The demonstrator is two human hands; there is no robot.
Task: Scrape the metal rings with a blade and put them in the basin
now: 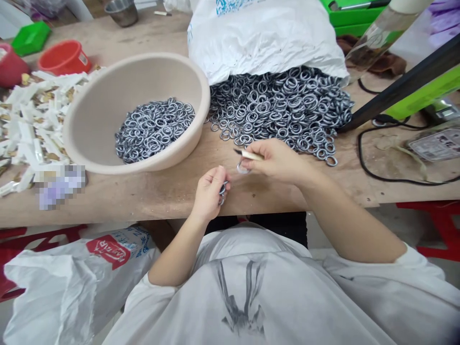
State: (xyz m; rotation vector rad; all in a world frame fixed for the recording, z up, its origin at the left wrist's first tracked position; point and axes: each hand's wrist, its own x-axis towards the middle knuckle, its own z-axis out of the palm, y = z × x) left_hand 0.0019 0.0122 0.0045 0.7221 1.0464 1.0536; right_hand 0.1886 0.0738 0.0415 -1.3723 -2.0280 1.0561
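Observation:
Near the table's front edge, my left hand point(208, 191) is closed around a few grey rings point(223, 191), which poke out below the thumb. Just to its right and a little higher, my right hand point(273, 160) grips a small tool with a pale handle point(252, 155) and a dark pointed tip. A single ring point(243, 166) hangs at the fingers of that same hand. Behind both hands, a big heap of grey rings point(273, 110) spills from a white sack point(262, 43). More rings point(154, 129) lie inside the beige basin point(136, 64) on the left.
White and brown pieces point(32, 124) cover the table's left side, by a red bowl point(64, 57) and a green tray point(31, 38). A metal bowl point(122, 12) stands at the back. On the right are a slanted black bar point(406, 86), a black cable point(362, 158) and a bottle point(384, 38).

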